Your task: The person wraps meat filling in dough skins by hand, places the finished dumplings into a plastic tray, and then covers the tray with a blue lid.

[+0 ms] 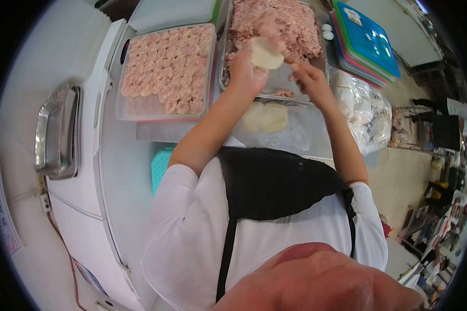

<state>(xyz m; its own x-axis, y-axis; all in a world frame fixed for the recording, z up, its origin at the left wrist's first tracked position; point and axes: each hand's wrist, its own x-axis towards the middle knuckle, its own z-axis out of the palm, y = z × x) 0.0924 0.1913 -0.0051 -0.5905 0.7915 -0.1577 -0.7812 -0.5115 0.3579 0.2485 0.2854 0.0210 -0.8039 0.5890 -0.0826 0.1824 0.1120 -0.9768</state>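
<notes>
A round, pale dumpling wrapper [268, 54] rests on my left hand [248, 72], which holds it over the near part of a metal tray [273, 87]. Minced meat [275, 26] fills the far part of that tray, and a small clump lies by its near edge. Close to the wrapper's right side, my right hand [312, 82] is closed round something narrow, too blurred to name. More round wrappers [267, 118] lie on clear plastic just below the tray. To the left, a clear tub [155, 108] holds rows of filled dumplings [166, 65].
Coloured lids [366, 36] are stacked at the back right, above a plastic bag of white packets [366, 111]. Two small white round things [327, 31] sit beside the meat tray. A turquoise basket [160, 168] is low on the left. Metal pans [59, 132] stand further left.
</notes>
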